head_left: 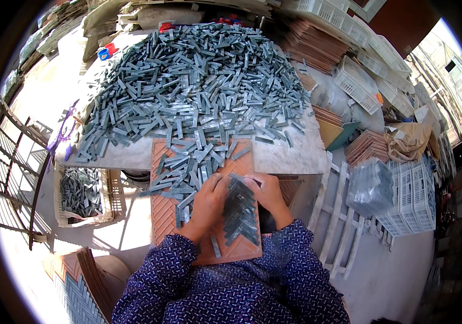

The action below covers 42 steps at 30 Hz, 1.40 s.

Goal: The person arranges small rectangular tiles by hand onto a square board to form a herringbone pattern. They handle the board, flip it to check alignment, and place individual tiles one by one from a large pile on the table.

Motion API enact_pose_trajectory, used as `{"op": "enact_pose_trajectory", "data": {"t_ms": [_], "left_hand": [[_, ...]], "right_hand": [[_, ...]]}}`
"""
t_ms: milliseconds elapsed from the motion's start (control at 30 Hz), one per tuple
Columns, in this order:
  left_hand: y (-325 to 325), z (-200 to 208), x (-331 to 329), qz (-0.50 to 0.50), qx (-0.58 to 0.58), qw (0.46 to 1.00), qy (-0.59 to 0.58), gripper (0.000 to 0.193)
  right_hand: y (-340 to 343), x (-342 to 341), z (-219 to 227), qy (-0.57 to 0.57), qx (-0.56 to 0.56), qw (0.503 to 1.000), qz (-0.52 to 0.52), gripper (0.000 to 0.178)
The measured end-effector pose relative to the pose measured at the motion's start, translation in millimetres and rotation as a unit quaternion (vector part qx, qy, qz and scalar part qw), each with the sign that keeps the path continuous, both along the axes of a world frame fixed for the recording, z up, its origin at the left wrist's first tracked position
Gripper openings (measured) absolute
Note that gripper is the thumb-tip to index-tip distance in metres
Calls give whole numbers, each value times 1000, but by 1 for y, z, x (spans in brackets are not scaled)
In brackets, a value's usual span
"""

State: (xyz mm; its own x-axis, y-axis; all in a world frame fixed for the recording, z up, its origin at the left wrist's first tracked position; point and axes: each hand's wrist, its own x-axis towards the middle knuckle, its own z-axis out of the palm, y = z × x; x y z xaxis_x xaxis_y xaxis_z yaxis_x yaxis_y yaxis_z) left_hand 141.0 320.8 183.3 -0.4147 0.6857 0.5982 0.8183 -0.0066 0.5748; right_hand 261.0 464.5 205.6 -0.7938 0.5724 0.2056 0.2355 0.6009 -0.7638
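An orange-brown grooved tray (pixel 246 156) lies at the table's front edge, reaching toward my body. On its right side, dark grey-green stone strips form a herringbone panel (pixel 240 213). At the panel's far left edge is my left hand (pixel 208 204), fingers curled closed; what they grip is hidden. My right hand (pixel 270 195) is closed at the far right corner, thumb and finger pinching a dark stone strip there. Loose stone strips (pixel 201 162) cover the tray's upper left part, beside my left hand. One single strip (pixel 216 247) lies near the tray's lower edge.
A large heap of stone strips (pixel 204 81) spreads over the table (pixel 301 154). A basket of strips (pixel 82 191) stands below left, near stacked trays (pixel 88 281). To the right are a wooden pallet (pixel 336 216), white crates (pixel 409 200) and a wrapped stack (pixel 370 186).
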Motion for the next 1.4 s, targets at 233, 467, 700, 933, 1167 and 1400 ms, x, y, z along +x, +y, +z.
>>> {"op": "enact_pose_trajectory", "data": {"t_ms": [233,467,700,933,1167,1400], "left_hand": [[6,-28,23,-96,-140,980,102,53],[11,-32,34,-119,-244,957,99,62],[9,-33,30,-125,-239,959,86,62],[10,-32,31,-116,-237,961,86,64],[8,-34,34,-94,-227,967,75,64],[6,-35,34,-96,-224,966,87,65]], "right_hand": [[17,12,-40,22,109,990,-90,13],[9,11,-39,-7,-100,988,-118,14],[6,13,-38,-10,17,996,-82,11],[1,10,-40,-41,51,995,-70,14],[-7,4,-34,-68,135,984,-96,17],[-7,9,-42,36,109,992,-46,13]]}}
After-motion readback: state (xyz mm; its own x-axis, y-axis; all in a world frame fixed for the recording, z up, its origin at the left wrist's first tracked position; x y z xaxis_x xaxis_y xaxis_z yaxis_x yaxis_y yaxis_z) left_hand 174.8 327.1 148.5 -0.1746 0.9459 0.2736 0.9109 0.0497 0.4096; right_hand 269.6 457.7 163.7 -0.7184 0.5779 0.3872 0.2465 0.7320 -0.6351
